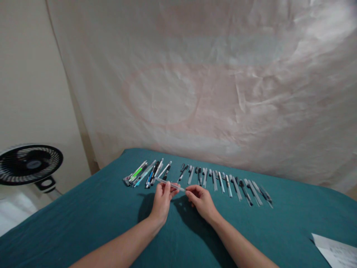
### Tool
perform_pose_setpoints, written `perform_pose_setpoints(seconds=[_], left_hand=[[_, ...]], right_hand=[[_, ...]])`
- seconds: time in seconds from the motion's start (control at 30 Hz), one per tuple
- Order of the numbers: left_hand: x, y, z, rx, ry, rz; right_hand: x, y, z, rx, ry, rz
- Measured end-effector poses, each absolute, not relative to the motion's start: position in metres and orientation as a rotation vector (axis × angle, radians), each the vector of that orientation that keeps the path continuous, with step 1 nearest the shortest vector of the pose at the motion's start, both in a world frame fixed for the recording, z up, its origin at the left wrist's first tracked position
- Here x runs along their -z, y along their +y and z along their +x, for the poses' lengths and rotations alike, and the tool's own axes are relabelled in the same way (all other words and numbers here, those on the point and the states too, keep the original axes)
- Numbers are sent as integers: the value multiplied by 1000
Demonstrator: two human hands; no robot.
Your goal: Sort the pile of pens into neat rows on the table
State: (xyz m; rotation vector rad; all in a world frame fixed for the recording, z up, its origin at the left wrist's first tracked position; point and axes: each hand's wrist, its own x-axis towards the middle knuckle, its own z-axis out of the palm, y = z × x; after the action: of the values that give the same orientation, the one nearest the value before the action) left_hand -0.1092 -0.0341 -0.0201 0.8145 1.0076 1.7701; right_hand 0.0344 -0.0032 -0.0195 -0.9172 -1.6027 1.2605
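A slim, pale translucent pen (178, 187) is held up above the table between both hands, slanting down to the right. My left hand (164, 199) is closed on its middle, thumb on top. My right hand (201, 200) pinches the right end with thumb and fingertips, hiding the tip. Just beyond the hands a row of pens and caps (214, 180) runs off to the right. To the left of that row lies a looser bunch of pens (142, 174), among them a bright green one (137, 171) and a blue one (150, 176).
Teal cloth (106, 223) covers the table. At the right front edge lies a white sheet of paper (336, 247) with print. A black fan (32, 164) stands beyond the left edge. Behind the table hangs a creased pale sheet (212, 85).
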Motion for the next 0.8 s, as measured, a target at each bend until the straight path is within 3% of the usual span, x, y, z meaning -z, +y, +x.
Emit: perform_pose_setpoints(seconds=[0.4, 0.8], left_hand=[[22, -30, -114, -1786, 1017, 827], [-10, 2, -172, -2195, 1149, 719]], right_hand=[[17, -8, 36, -818, -1880, -960], [26, 9, 47, -818, -1892, -1020]])
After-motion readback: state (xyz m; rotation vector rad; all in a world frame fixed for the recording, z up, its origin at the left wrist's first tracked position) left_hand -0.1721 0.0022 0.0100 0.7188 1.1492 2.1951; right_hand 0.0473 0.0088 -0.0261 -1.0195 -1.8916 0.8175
